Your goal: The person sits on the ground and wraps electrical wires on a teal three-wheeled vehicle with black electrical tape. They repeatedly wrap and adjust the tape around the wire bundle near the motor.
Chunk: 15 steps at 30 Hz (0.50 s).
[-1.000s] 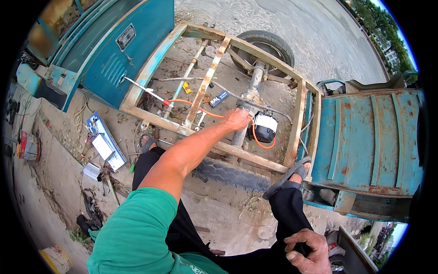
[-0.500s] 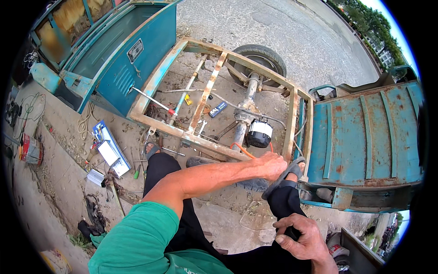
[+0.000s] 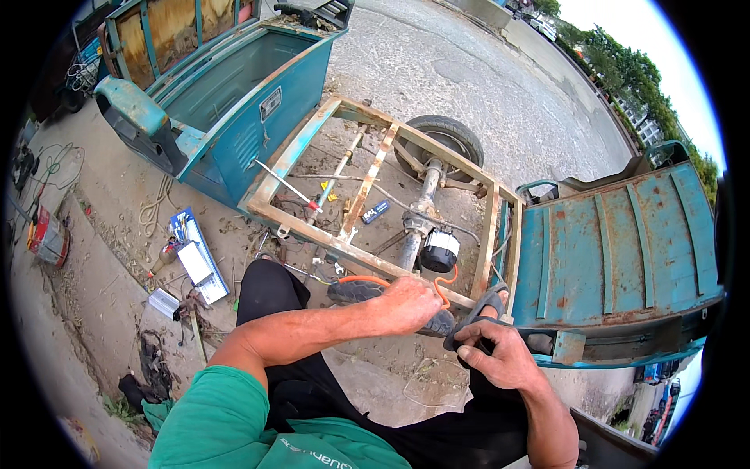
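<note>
Cable (image 3: 362, 278), the orange one, runs by the near edge of the rusty frame (image 3: 312, 234) and over it toward the right end. Left hand (image 3: 410, 305) has it, fingers folded in around it, tips hidden; my guess is something that springy slips off if you hold it loosely. Right hand (image 3: 500, 356) is over the right leg (image 3: 488, 406), fingers curled, can't tell if they're pinching anything. Black-and-white motor (image 3: 440, 250) sits against the axle (image 3: 431, 184), presumably mounted there.

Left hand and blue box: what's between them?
Between the left hand and the blue box, the head view shows a rusty frame rail and a dark rod.
</note>
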Tool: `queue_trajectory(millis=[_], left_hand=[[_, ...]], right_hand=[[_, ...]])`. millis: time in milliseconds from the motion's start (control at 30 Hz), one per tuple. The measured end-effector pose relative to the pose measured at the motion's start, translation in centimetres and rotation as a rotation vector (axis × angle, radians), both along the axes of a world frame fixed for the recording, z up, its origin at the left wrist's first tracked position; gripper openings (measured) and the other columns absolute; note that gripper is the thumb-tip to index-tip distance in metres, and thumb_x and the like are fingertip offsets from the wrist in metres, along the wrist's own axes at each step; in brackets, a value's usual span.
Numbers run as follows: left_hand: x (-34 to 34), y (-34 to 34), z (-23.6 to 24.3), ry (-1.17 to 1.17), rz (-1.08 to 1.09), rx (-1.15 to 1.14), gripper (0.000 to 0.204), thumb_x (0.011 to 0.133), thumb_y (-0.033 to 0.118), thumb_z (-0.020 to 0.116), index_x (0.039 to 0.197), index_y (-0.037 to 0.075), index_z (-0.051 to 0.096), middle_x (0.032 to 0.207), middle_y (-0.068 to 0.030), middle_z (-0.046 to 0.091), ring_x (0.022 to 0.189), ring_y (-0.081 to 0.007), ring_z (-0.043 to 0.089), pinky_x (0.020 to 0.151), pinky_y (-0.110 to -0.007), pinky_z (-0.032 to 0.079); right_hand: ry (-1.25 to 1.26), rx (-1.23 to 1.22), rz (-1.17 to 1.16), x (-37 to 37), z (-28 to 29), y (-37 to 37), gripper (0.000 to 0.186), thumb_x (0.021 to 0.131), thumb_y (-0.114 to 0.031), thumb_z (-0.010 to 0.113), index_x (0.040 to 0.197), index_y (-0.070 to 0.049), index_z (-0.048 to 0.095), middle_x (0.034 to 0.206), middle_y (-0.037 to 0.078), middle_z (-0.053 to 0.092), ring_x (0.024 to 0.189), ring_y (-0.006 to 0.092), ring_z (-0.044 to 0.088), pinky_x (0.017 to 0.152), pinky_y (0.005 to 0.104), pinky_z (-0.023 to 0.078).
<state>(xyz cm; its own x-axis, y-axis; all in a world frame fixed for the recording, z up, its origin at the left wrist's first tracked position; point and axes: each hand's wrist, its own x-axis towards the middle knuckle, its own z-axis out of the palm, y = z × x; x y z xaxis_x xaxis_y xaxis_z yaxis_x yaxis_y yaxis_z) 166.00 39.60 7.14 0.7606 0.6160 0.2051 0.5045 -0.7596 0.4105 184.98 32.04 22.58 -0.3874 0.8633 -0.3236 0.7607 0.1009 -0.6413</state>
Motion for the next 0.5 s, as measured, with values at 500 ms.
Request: queue_trajectory(millis=[500], left_hand=[[3.7, -9.3, -2.7, -0.255, -0.413, 0.443, 0.016, 0.077, 0.016, 0.066, 0.08, 0.0, 0.067, 0.076, -0.0133, 0.067, 0.062, -0.0297, 0.064, 0.061, -0.042, 0.052]], right_hand=[[-0.416, -0.485, 0.457, -11.2, -11.6, 6.0, 0.047, 0.088, -0.041, 0.066, 0.113, -0.002, 0.073, 0.1, 0.02, 0.074, 0.093, 0.0316, 0.071, 0.086, 0.0415, 0.053]])
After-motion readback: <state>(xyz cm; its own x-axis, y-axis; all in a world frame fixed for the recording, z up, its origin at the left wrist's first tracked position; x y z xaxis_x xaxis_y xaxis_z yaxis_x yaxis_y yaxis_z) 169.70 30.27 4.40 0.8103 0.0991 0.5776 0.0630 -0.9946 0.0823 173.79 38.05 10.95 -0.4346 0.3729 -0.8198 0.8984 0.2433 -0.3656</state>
